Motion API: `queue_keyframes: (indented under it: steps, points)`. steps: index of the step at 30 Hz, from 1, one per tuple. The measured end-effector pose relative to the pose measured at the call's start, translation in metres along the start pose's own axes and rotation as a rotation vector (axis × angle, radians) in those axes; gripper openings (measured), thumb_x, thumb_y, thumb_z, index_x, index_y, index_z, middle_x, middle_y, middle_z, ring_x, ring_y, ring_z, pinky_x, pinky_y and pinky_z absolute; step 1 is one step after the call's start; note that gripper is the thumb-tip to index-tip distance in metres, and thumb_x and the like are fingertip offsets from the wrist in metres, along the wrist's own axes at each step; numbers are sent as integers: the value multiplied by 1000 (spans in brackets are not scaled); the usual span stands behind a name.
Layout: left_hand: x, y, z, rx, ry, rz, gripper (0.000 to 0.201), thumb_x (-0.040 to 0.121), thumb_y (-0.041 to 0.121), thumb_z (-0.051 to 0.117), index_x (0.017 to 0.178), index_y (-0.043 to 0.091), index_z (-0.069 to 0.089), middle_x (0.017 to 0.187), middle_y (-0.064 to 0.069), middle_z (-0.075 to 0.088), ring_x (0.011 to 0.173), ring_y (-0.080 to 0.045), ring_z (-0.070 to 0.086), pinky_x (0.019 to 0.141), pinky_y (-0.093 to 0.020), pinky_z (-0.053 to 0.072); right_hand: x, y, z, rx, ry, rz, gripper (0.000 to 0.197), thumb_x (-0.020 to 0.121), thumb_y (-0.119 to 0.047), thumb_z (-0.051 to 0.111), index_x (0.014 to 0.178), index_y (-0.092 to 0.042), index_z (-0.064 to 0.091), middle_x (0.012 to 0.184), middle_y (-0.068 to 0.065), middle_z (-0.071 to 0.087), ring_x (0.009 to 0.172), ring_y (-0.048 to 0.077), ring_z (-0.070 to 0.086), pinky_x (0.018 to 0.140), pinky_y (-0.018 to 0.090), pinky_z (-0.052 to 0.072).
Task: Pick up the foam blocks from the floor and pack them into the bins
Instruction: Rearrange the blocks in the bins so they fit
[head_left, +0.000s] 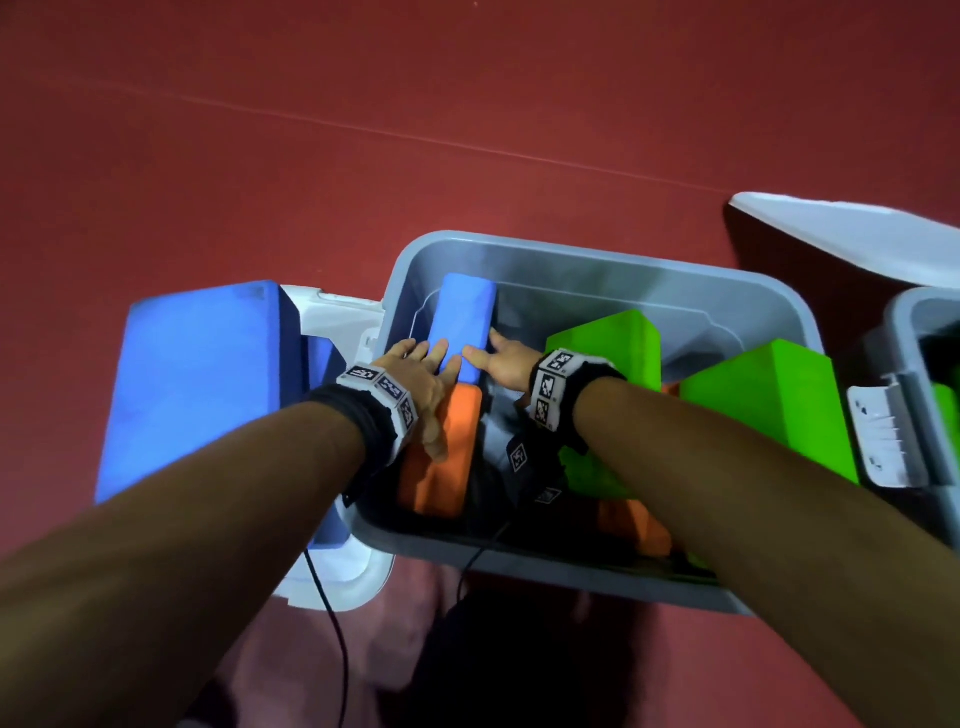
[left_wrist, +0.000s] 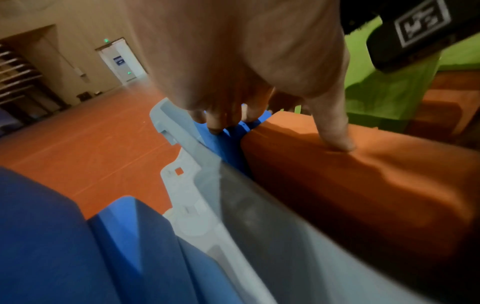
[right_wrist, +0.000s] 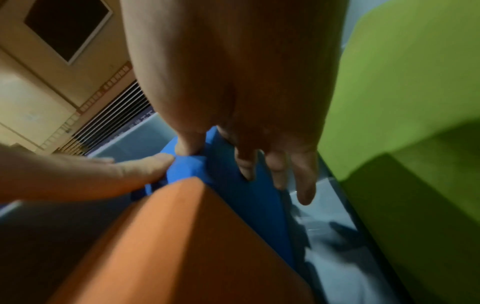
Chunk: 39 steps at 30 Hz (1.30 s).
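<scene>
Red floor lies all around, with a door and tan walls far off in the left wrist view. Out past the left hand, outside the bin, a big blue block sits on a white lid, touching the bin's side.

Next comes the left hand. Its fingers lie flat and straight on the near end of a small blue block that stands on its edge inside the grey bin. Its thumb pushes down on an orange block just under the palm, and the foam dents a little there.

Then the right hand holds the same small blue block from the other side. Its thumb sits on top by the left fingers, and its fingers reach down the far face, so it pinches the block.

Further right of that grip stand two green blocks, tall and leaning, with more orange foam under them. Another bin peeks in at the far right edge.

I think this is the packing step: both hands are squeezing the small blue block down beside the orange one, close to the bin wall. Next, it needs a firm push until it sits low and snug. Then the hands can let go and reach for the big blue block outside.
</scene>
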<state>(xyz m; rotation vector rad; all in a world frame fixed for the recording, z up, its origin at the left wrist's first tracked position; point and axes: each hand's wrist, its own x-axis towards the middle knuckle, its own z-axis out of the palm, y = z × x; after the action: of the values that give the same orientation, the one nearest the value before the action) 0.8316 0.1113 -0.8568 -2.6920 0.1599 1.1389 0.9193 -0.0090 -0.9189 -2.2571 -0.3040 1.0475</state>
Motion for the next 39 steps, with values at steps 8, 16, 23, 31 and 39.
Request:
queue_keyframes:
  steps: [8, 16, 23, 31, 39]
  points:
    - [-4, 5, 2, 6, 51, -32, 132, 67, 68, 74, 156, 16, -9, 163, -13, -13, 151, -27, -5, 120, -52, -1, -44, 12, -89, -181, 462, 69, 45, 87, -22, 64, 130, -12, 55, 120, 14, 61, 111, 29, 58, 94, 33, 44]
    - [-1, 17, -10, 10, 87, -65, 133, 56, 64, 82, 155, 17, 7, 161, -9, 1, 148, -26, 10, 116, -55, 12, -71, 97, -70, 1, 367, 479, 108, 83, -40, 72, 154, -9, -3, 155, 19, 26, 140, 35, 31, 108, 35, 32]
    - [-3, 22, -12, -13, 79, -79, 130, 56, 62, 83, 154, 20, 10, 161, -7, 2, 149, -25, 8, 114, -56, 12, -62, 81, -66, 115, 371, 323, 116, 71, -45, 81, 151, -9, 5, 144, 14, 45, 129, 33, 48, 107, 40, 40]
    - [-6, 18, -10, -27, 84, -73, 129, 58, 64, 82, 155, 21, 8, 161, -6, 1, 148, -22, 9, 115, -54, 15, -62, 53, -54, 618, 229, 148, 76, 76, -19, 81, 139, -6, 40, 124, 11, 64, 92, 23, 68, 76, 36, 57]
    - [-6, 17, -9, -51, 84, -50, 132, 59, 64, 81, 156, 21, 3, 163, -6, -4, 150, -21, 3, 116, -56, 13, -86, 63, -35, 502, 80, 42, 79, 83, 17, 58, 149, -11, 24, 93, 4, 58, 66, 14, 60, 43, 18, 47]
